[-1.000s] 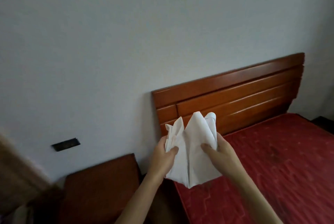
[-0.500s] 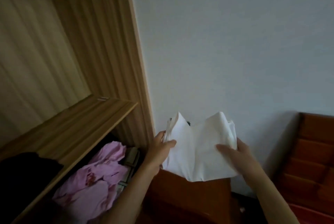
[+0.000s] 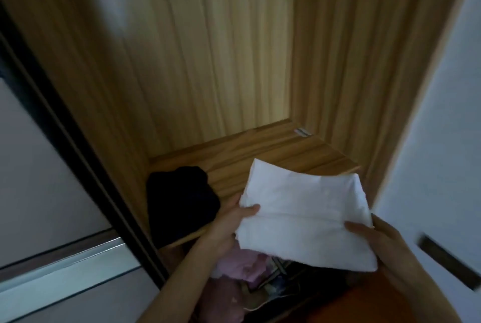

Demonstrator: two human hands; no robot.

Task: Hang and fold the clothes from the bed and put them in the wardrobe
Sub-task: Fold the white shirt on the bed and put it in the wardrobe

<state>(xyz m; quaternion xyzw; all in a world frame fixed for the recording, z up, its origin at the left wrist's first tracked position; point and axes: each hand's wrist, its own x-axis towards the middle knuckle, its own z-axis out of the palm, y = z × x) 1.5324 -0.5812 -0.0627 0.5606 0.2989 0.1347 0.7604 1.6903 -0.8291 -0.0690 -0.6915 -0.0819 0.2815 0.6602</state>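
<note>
Dim, soft light, no hard shadows. The white cloth is the brightest patch; the black garment near it shows no detail. A faint glint lies on the metal strip of the door. Blur smears the wall plate at the right edge, and the lines of the wardrobe bow outward.

Two bare hands, left hand and right hand, each on a bare forearm. Slim, long left forearm, unclothed from wrist down to the view's lower edge. Likewise unclothed right forearm, cut off by the bottom edge. Slender fingers, nails too blurred to make out.
</note>
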